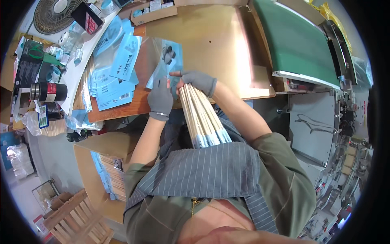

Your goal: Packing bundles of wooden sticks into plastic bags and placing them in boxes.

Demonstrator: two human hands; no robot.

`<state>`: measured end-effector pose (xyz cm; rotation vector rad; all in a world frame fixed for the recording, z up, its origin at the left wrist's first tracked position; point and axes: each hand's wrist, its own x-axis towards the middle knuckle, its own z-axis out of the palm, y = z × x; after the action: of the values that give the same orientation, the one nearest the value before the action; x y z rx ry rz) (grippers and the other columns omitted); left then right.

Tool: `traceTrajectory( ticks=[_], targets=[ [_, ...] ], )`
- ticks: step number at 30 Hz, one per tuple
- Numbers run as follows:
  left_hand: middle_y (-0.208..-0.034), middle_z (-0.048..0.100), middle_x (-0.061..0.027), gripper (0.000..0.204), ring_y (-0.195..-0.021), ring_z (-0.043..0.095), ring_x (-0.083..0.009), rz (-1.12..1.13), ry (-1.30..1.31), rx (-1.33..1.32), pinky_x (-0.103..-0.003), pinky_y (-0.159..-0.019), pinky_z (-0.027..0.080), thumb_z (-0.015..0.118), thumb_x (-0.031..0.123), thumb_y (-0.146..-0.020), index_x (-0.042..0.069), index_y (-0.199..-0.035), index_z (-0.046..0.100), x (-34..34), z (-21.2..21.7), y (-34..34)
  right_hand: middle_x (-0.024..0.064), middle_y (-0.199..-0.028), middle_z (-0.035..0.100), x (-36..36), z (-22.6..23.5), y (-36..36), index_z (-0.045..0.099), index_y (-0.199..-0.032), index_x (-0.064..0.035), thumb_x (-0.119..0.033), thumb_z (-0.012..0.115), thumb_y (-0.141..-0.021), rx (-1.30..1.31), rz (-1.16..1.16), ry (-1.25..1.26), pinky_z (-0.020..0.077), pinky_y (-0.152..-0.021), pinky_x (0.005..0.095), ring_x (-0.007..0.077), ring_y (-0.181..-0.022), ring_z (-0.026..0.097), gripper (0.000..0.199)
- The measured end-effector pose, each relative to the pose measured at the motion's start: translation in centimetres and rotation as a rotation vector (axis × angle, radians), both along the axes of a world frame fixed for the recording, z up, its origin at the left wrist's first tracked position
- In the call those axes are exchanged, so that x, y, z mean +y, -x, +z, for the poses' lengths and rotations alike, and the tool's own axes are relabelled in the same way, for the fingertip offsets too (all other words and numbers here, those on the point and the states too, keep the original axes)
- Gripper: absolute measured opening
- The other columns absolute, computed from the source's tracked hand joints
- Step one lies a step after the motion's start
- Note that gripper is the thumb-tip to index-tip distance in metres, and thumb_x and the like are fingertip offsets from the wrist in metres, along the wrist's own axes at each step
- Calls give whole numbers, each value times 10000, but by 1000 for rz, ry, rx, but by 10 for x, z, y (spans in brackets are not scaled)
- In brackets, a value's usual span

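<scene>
At table edge | one bundle of pale wooden chopsticks point(202, 117) | right gloved hand point(200, 81) grasping bundle | left gloved hand point(160, 99) flat on clear plastic sleeve point(162, 61), unclenched.

You have one view only, a wide fisheye worn on your head, facing steeply down and close over your chest and forearms, with the wooden surface point(211, 44) toward twelve o'clock and edges bending at the rim.

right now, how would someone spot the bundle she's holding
Start at the wooden table; at its near edge two grey-gloved hands meet. The right hand grips a bundle of pale sticks running back toward the striped apron. Unlike the flat blue packets, they're long, with blue-wrapped ends.
</scene>
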<state>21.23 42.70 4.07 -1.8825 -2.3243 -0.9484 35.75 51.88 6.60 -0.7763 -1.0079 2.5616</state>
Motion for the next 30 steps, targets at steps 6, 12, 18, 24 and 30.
traceTrajectory(
  ticks=[6,12,18,24,30],
  targets=[
    [-875,571,-109,197,-686,595,-306,-444,-298,94,-402,-551,486,616,106,-793,56,-982,599,-20,26,-15,140,-776,652,-6,-28,6,597,-1021,-7,-231,624,-838,174,-351,-132,564,-596,321,212,-676,663,291],
    [-791,541,-83,430,-654,577,-233,-679,-257,-11,-350,-539,470,618,39,-742,15,-1171,589,-64,51,-23,105,-1115,637,-93,8,-79,545,-1203,-14,-302,562,-909,5,-304,246,555,-770,300,190,-916,650,412],
    [-737,530,-83,235,-577,548,-260,-663,-183,-183,-355,-523,474,620,78,-803,34,-1032,646,-61,85,-43,156,-593,571,-90,31,-122,674,-747,-34,-312,695,-773,-840,-286,-1150,459,-556,373,257,-558,600,279],
    [-785,617,18,169,-695,544,-53,-333,-3,-497,-198,-617,427,605,70,-850,19,-989,685,30,211,10,50,-713,571,6,154,-65,572,-890,-20,-65,618,-787,-488,-541,-1456,463,-623,275,134,-636,549,121],
    [-865,649,-12,210,-762,578,-63,-346,74,-363,-204,-694,457,624,109,-852,21,-1033,681,39,256,53,110,-625,580,48,227,-39,614,-857,-25,-59,471,-823,-432,-449,-1562,452,-568,329,207,-577,564,150]
  ],
)
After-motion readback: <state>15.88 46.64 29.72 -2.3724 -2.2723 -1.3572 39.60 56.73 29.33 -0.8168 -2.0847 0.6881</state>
